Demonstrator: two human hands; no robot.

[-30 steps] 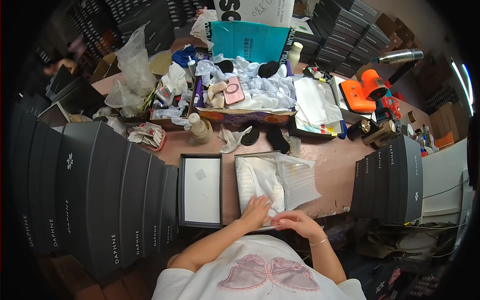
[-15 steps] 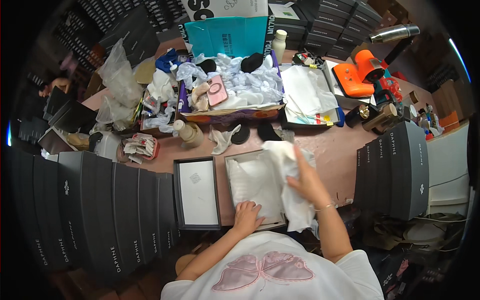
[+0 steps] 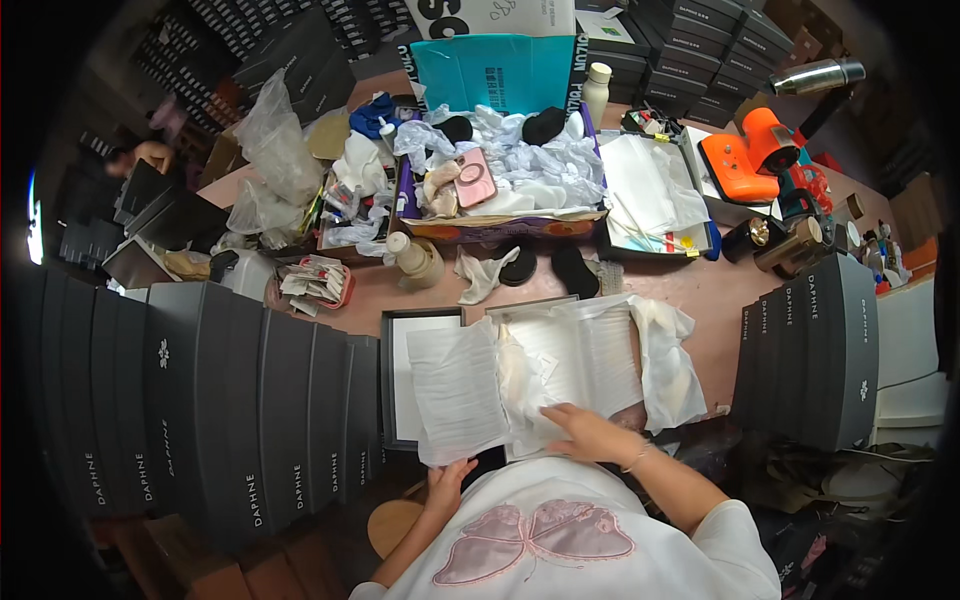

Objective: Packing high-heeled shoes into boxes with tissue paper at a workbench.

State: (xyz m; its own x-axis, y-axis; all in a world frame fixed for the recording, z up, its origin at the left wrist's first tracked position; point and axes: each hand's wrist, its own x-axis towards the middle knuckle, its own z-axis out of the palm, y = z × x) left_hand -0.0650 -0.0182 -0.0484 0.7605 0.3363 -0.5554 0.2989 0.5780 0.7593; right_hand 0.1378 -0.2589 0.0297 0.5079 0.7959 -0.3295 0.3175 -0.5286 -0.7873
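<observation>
In front of me an open shoe box [image 3: 535, 303] holds white tissue wrapping and a cream, tissue-covered bundle [image 3: 517, 380], its content hidden. A ribbed white wrapping sheet [image 3: 455, 385] spreads out of the box to the left, partly over a dark-rimmed tray or lid [image 3: 396, 385]. My right hand [image 3: 590, 435] reaches over the near right part of the box, fingers stretched out against the tissue. At the sheet's near left edge is my left hand [image 3: 447, 485], its fingers loosely apart. A second white-wrapped bundle [image 3: 668, 370] lies at the box's right side.
Dark shoe boxes stand stacked at left [image 3: 210, 400] and right [image 3: 815, 350]. Behind the work area sit a carton of crumpled tissue [image 3: 520, 228] with a pink phone [image 3: 475, 178], a cream bottle [image 3: 412, 260], black pads [image 3: 575, 272] and an orange device [image 3: 738, 170].
The wrapped bundle has left my right hand and lies right of the box. The wrapping is unfolded to both sides, showing the bundle inside. My left hand has moved to the near left edge.
</observation>
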